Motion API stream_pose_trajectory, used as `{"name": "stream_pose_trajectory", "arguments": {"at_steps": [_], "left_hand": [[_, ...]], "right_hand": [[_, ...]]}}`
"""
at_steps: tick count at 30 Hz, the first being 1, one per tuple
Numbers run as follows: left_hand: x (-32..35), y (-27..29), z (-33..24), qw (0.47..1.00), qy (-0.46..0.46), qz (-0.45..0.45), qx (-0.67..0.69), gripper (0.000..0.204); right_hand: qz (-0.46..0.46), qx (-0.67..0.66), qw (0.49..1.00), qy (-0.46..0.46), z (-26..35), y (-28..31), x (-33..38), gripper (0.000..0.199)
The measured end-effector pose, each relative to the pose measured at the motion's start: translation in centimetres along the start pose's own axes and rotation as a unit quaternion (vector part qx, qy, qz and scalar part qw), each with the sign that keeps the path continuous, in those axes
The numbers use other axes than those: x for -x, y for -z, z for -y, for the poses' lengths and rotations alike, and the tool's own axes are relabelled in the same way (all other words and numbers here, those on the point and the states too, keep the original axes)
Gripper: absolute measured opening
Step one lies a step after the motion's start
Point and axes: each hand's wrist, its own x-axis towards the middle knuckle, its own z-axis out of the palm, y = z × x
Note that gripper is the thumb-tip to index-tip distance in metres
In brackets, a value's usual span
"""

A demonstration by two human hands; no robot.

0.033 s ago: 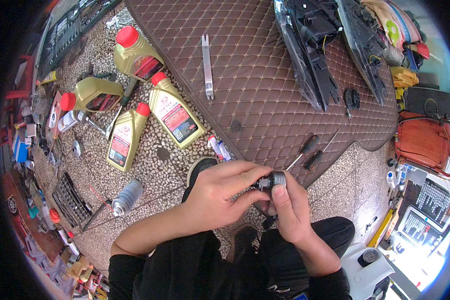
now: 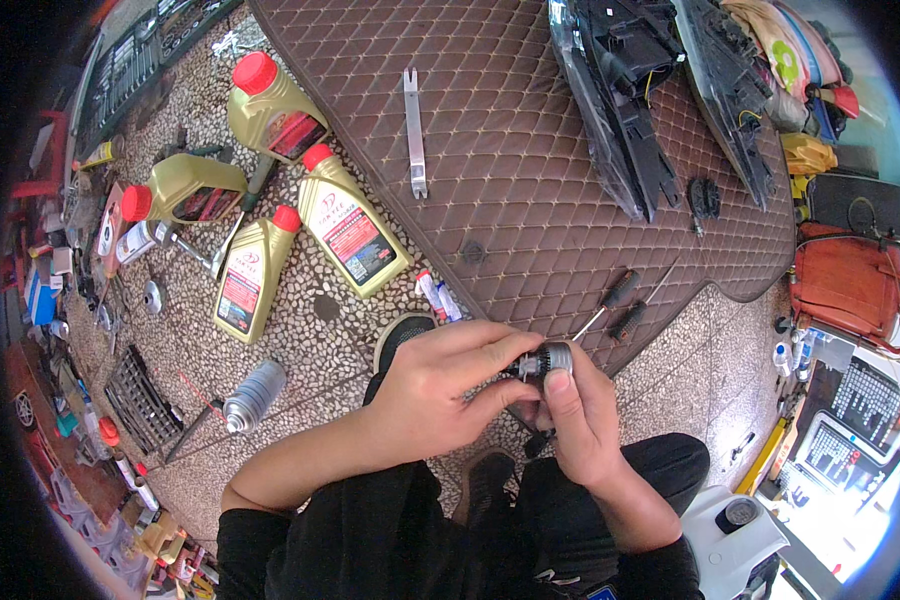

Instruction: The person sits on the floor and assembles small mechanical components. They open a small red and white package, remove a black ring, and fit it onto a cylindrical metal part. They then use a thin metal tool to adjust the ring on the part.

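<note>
In front of my knees both hands hold a small cylindrical part [image 2: 547, 361], dark and ribbed in the middle with a silvery grooved end. My left hand [image 2: 440, 385] comes from the left, its thumb and fingers closed on the narrower dark end. My right hand [image 2: 582, 420] wraps the silvery end, thumb pressed on its near side. Fingers hide much of the part, and its exact kind is unclear. Just beyond the right hand, two screwdrivers [image 2: 620, 290] with dark handles lie on the brown quilted mat [image 2: 510, 150].
Gold bottles with red caps [image 2: 355, 240] stand and lie on the pebbled floor at left, near a spray can [image 2: 255, 397]. Two car headlights [image 2: 615, 110] lie on the mat's far right, beside a flat metal bar [image 2: 415, 135]. A white stool [image 2: 735, 545] is at lower right.
</note>
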Motion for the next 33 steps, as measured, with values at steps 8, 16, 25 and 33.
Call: {"name": "stream_pose_trajectory", "arguments": {"at_steps": [8, 16, 25, 33], "left_hand": [[0.1, 0.2, -0.2, 1.000, 0.022, 0.012, 0.006, 0.041], [0.2, 0.1, -0.3, 1.000, 0.007, 0.010, 0.012, 0.039], [0.3, -0.5, 0.2, 0.998, -0.047, 0.007, -0.035, 0.045], [-0.1, -0.5, 1.1, 0.992, -0.080, 0.021, -0.091, 0.045]], "right_hand": [[0.020, 0.042, 0.998, 0.034, -0.6, 0.6, 0.0, 0.033], [-0.020, 0.079, 0.995, 0.063, -1.3, -0.4, 0.1, 0.055], [0.011, 0.002, 0.998, -0.058, -0.1, -0.3, 0.3, 0.040], [0.068, -0.192, 0.960, -0.195, -1.2, 0.7, -0.6, 0.055]]}}
